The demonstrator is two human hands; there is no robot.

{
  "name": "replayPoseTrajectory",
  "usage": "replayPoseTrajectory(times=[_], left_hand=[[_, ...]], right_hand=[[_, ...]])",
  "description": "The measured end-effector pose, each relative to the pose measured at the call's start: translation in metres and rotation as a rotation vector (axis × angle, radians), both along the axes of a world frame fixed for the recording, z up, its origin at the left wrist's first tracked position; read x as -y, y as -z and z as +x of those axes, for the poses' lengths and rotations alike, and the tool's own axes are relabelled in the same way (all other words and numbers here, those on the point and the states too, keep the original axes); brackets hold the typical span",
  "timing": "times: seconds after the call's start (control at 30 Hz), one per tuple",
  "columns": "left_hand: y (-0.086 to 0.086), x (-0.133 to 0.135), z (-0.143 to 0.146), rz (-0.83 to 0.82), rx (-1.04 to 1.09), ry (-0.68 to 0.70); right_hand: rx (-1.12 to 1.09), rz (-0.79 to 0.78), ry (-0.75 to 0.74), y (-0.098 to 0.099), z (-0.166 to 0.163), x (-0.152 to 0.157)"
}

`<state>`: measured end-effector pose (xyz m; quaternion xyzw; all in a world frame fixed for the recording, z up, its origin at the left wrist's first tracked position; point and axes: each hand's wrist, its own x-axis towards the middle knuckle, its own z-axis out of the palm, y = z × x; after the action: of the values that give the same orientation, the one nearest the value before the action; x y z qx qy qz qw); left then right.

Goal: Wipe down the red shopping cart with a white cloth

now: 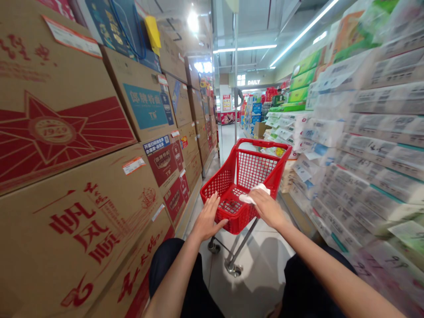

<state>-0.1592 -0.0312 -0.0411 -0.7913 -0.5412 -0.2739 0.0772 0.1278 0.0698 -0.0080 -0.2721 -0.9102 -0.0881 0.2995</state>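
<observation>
A small red plastic shopping cart (247, 170) on wheels stands in a narrow shop aisle in front of me. My left hand (208, 217) rests flat on the cart's near rim, fingers spread, holding nothing. My right hand (266, 206) presses a white cloth (253, 194) against the cart's near right rim. The basket looks empty inside. My knees in dark trousers show at the bottom.
Stacked brown cardboard boxes (76, 168) with red print wall the left side. Shelves of wrapped paper packs (367, 145) line the right. A pale tiled floor (261, 269) runs ahead to a glass partition (225, 88) and more shelves in the distance.
</observation>
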Motion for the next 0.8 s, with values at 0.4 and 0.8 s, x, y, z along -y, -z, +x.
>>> replayPoseTrajectory(times=[0.4, 0.8], left_hand=[[-0.01, 0.003, 0.023, 0.05, -0.083, -0.144], [-0.027, 0.007, 0.05, 0.053, -0.157, -0.152]], right_hand=[[0.147, 0.178, -0.089, 0.008, -0.049, 0.047], [0.08, 0.217, 0.229, 0.005, 0.04, 0.015]])
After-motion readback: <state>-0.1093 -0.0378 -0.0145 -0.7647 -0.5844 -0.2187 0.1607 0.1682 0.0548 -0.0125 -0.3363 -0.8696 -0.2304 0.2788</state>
